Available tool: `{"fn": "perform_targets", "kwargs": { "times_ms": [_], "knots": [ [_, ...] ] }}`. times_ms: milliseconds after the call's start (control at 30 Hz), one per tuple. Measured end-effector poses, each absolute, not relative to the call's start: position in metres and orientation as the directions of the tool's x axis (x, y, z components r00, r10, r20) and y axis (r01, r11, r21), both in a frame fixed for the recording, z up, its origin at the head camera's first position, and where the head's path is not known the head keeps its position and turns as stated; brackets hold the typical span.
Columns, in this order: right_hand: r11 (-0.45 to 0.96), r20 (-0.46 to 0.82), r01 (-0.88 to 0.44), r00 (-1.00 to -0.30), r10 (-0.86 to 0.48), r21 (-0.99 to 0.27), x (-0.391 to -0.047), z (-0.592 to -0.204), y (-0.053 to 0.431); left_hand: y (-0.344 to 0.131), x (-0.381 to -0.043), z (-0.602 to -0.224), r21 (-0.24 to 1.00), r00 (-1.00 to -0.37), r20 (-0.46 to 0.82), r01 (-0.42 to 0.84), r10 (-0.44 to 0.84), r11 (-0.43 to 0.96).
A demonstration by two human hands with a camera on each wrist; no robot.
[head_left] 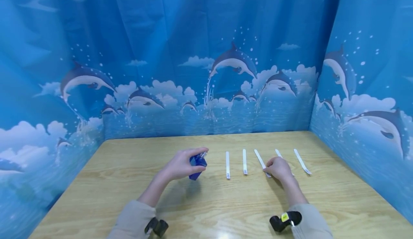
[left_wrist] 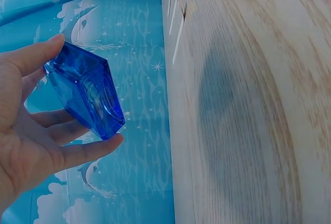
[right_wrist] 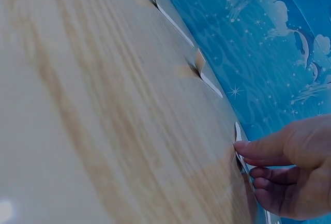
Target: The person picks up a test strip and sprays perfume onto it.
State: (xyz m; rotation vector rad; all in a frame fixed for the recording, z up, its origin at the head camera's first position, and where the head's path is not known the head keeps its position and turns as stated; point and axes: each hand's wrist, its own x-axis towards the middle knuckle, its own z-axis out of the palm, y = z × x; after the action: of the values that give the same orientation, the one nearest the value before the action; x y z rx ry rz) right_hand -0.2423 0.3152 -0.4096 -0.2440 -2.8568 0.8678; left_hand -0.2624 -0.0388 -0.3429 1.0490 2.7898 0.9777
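My left hand (head_left: 180, 165) holds a faceted, see-through blue glass bottle (head_left: 199, 161) above the table, tilted between thumb and fingers. In the left wrist view the flat-sided bottle (left_wrist: 85, 90) lies across the fingers; a small silvery part shows at its upper end in the head view. With thumb and forefinger, my right hand (head_left: 280, 168) pinches the near end of the middle white paper strip (head_left: 259, 158). Its raised end (right_wrist: 237, 131) shows beside the thumb in the right wrist view. Right of it, another strip (head_left: 278, 153) is partly hidden behind the hand.
Two more white strips (head_left: 227, 163) (head_left: 244, 161) lie left of the right hand, and another strip (head_left: 301, 161) lies to its right. Their near ends bend up. The wooden table (head_left: 135, 160) meets a dolphin-printed blue curtain (head_left: 161, 52) behind and at the sides.
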Motion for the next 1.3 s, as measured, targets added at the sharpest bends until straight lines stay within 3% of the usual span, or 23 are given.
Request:
{"fn": "perform_targets", "kwargs": {
  "times_ms": [433,1300],
  "knots": [
    [0.830,-0.008,0.218,-0.969,0.249,-0.514,-0.241,-0.401,0.311,-0.043,-0.263,-0.346,0.541,-0.757,0.219,0.620,0.616,0.568],
    [0.775,0.041,0.129,-0.980,0.196,-0.618,-0.240,-0.404,0.319,-0.041,-0.265,-0.345,0.585,-0.783,0.209,0.580,0.585,0.567]
  ]
}}
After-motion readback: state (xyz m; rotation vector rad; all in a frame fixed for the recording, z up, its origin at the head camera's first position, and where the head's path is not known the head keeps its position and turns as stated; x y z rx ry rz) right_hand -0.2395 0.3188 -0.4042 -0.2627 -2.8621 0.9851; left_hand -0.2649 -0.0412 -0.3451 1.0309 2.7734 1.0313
